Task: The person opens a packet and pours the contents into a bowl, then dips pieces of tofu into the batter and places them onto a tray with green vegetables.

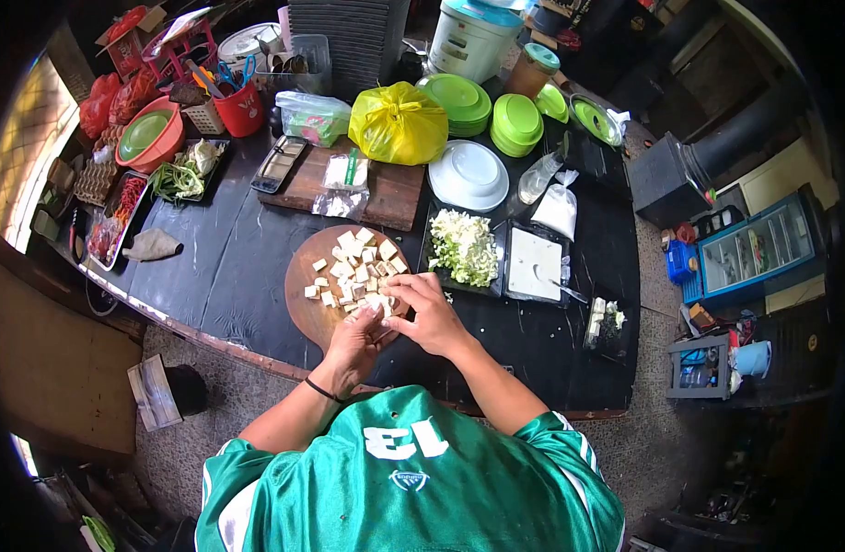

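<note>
Cut tofu cubes (356,262), pale with browned sides, lie heaped on a round wooden board (305,308) in front of me. Over the board's near right part my two hands meet around a small whitish piece (377,303) that looks like tofu; the fingers partly hide it. My left hand (353,337) is closed on it from below, with a dark band on the wrist. From the right, my right hand (432,315) bends its fingers and thumb in at the same piece, close to the cubes.
To the right stand a tray of chopped greens (461,248) and a white tray (535,265) with a spoon. Behind are a rectangular wooden board (395,198), a yellow bag (398,122), white plates (468,175) and green plates (516,124). Vegetables (188,173) lie left.
</note>
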A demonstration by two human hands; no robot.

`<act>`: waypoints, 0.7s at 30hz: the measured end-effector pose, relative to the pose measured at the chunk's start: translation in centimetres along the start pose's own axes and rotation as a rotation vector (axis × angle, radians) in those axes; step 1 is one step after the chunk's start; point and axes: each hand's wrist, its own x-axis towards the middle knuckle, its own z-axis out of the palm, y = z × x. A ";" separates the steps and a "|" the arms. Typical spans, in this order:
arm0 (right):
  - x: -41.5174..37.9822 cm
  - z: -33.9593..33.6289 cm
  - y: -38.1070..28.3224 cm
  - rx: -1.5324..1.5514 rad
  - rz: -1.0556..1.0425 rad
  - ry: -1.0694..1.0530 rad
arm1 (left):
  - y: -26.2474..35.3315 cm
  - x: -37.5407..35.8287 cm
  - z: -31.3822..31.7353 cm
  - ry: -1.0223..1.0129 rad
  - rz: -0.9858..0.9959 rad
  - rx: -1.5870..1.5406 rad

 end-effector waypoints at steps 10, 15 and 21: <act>-0.1 -0.8 -1.1 0.064 -0.020 0.061 | -0.2 0.3 -0.8 -0.032 0.009 0.007; -0.9 2.0 -1.0 0.225 0.307 0.195 | -0.1 0.4 -0.3 -0.023 0.081 -0.025; -1.3 3.7 -1.8 0.388 0.442 0.133 | -0.6 1.0 -1.3 -0.022 0.143 -0.045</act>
